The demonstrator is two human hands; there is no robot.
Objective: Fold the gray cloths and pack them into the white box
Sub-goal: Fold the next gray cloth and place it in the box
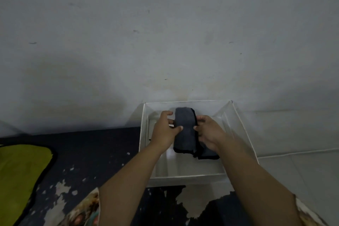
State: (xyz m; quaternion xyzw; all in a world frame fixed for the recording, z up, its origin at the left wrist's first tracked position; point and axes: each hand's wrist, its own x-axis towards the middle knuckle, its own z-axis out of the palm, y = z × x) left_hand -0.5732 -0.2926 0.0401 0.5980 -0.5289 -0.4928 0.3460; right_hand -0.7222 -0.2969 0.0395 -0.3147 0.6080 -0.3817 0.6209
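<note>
Head view. Both hands reach into the white box [244,134], which sits open against the wall [165,33], partly on a dark surface with flaking paint [82,152].

Left hand [165,132]: fingers [167,113] curled, thumb and forefinger pinching the left edge of the folded gray cloth [184,130].

Right hand [211,132]: fingers [200,118] curled, pinching the cloth's right edge, where the black hem shows.

Cloth: a narrow folded bundle between the two sets of fingers, running away from the person, far end beyond the fingertips and near the box's back wall. Near end lies below the right hand, with a layer fanning out to the right. Cannot tell whether it touches the box floor.

Well to the left of the left fingers: a yellow-green cloth with dark trim [22,170] on the dark surface.
</note>
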